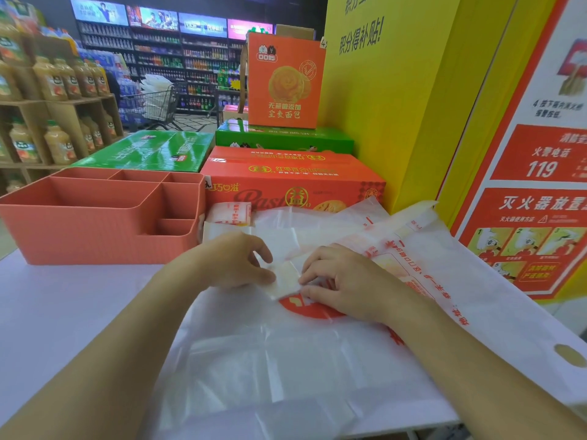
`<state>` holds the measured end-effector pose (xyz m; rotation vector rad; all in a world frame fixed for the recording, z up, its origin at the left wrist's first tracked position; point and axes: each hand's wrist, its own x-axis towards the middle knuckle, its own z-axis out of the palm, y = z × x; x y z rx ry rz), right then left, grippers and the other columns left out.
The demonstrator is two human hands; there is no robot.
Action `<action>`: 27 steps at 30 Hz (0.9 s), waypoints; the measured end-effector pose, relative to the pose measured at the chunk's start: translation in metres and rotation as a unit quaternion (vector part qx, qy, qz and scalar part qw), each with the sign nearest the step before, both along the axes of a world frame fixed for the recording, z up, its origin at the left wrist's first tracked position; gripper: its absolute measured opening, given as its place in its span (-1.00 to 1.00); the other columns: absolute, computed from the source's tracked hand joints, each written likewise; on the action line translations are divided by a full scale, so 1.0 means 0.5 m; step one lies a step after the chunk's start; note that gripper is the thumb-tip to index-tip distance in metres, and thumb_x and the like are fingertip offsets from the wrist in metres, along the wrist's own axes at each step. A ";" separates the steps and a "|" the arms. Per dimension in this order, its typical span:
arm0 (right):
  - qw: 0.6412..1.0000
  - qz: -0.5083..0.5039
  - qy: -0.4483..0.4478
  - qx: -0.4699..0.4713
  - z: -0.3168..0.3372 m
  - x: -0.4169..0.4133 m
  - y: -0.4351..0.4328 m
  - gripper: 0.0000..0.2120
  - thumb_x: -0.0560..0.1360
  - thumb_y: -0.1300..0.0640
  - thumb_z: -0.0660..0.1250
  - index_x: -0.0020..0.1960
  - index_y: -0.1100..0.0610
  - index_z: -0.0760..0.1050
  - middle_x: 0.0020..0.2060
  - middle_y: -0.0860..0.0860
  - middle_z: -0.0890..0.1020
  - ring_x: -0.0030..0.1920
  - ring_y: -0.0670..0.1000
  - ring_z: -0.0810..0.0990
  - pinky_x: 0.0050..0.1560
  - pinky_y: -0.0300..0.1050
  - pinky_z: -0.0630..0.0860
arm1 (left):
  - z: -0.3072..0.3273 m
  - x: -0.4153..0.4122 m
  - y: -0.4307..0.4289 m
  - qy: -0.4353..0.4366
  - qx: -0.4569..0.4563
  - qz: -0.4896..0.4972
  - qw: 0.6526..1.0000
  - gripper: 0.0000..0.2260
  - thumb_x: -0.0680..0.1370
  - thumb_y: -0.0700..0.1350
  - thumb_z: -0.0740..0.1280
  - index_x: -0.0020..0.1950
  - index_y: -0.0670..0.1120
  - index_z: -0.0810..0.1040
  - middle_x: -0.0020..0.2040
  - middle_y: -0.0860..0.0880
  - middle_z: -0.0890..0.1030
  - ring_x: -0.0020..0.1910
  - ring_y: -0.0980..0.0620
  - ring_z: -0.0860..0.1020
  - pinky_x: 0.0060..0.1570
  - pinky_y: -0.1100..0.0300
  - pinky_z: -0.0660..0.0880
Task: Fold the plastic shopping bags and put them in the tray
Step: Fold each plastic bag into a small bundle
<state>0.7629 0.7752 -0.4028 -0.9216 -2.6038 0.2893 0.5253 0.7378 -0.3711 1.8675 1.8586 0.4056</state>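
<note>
A small folded white plastic bag (284,279) lies in the middle of the white table, on top of several flat white bags with red print (286,360). My left hand (236,262) pinches its left edge with thumb and fingers. My right hand (346,281) pinches its right edge, fingers curled on the fold. The salmon-pink tray (95,236) with several compartments stands at the left rear. Two folded bags (230,214) lie just to the right of the tray, behind my hands.
Orange and green cartons (286,179) are stacked behind the table. A yellow wall with a red fire-safety poster (524,201) closes off the right side. Shelves of juice bottles (47,81) stand far left. The white table top (63,312) is bare at front left.
</note>
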 end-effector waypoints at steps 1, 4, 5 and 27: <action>1.000 0.001 -0.001 0.003 0.000 0.001 0.001 -0.76 0.52 -0.17 0.35 0.00 -0.06 0.68 0.01 -0.22 0.57 0.11 -0.13 0.48 0.16 -0.02 0.48 | 0.001 0.002 -0.001 -0.016 0.004 0.002 1.000 -0.70 0.48 0.09 0.49 0.17 0.13 0.56 -0.03 0.15 0.63 -0.17 0.12 0.65 -0.15 0.23 0.56; 1.000 0.003 0.003 0.013 -0.001 0.002 0.002 -0.69 0.49 -0.28 0.31 -0.02 -0.07 0.64 -0.02 -0.20 0.57 0.08 -0.12 0.49 0.12 -0.02 0.49 | 0.003 0.003 -0.003 -0.132 0.018 0.024 0.991 -0.74 0.48 -0.06 0.52 0.13 0.06 0.57 -0.09 0.06 0.65 -0.25 0.05 0.65 -0.13 0.13 0.62; 1.000 0.000 0.003 0.012 -0.001 0.001 0.002 -0.65 0.47 -0.33 0.30 -0.03 -0.07 0.63 -0.03 -0.19 0.57 0.06 -0.12 0.48 0.10 -0.04 0.49 | 0.004 0.005 -0.003 -0.190 0.013 0.034 0.981 -0.75 0.48 -0.11 0.52 0.12 0.02 0.58 -0.13 0.03 0.65 -0.26 0.04 0.64 -0.16 0.14 0.61; 0.983 -0.055 0.126 -0.120 0.025 0.015 -0.007 -0.69 0.57 -0.03 0.41 -0.22 0.17 0.62 -0.25 -0.06 0.55 -0.22 -0.08 0.54 -0.14 -0.23 0.43 | -0.013 0.031 0.000 -0.241 0.009 -0.063 0.968 -0.68 0.42 0.16 0.48 0.03 -0.02 0.64 0.03 -0.02 0.70 0.09 -0.11 0.65 0.22 -0.17 0.54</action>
